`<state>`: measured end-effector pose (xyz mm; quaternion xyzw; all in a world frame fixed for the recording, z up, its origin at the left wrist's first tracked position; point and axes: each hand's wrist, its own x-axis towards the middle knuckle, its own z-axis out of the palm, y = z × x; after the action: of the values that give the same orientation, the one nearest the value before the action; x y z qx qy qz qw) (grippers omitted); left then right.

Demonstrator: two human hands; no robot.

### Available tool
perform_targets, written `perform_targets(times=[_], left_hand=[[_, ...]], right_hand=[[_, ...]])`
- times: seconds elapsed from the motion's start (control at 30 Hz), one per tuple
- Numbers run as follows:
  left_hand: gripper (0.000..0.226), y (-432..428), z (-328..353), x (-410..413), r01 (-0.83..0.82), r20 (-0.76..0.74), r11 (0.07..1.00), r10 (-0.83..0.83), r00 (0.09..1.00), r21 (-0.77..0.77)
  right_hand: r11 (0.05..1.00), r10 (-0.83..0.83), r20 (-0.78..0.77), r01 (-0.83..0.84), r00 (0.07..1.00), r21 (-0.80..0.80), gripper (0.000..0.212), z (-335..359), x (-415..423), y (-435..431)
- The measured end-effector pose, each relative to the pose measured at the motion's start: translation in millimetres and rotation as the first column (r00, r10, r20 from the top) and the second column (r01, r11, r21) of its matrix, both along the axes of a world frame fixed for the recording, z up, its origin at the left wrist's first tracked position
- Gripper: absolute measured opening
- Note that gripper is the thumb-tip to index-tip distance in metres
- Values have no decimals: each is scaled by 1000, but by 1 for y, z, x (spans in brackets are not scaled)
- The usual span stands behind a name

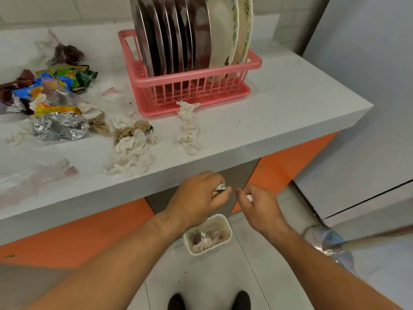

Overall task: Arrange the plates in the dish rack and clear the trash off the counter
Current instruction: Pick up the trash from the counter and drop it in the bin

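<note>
While plates (178, 36) stand racked at twelve o'clock, the left hand (199, 195) clutches foil (220, 187) and the right hand (259, 205) pinches tissue (249, 198) above the bin (229, 227) at six; releasing both likely comes next, then the trash (60, 126) at ten.

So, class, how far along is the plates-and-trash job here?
Done: the plates stand upright in the pink dish rack. In hand: the left hand grips a foil scrap and the right hand pinches a white paper bit, both above the floor bin, which already holds trash. Left: wrappers, crumpled foil and tissues litter the counter.
</note>
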<state>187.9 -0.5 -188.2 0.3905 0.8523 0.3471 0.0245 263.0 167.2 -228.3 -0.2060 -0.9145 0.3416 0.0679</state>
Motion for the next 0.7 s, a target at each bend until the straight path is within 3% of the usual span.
perform_targets(times=[0.33,0.47,0.7], left_hand=[[35,22,-97,14,8,115,893,49,992,-449],[26,29,-160,19,26,123,834,50,991,-551],[24,16,-314,21,-13,98,757,101,990,-654]], right_hand=[[969,207,271,-236,940,77,24,-75,18,31],[897,352,385,-425,853,122,26,-153,22,37],[794,457,517,-594,723,129,28,-332,-27,41]])
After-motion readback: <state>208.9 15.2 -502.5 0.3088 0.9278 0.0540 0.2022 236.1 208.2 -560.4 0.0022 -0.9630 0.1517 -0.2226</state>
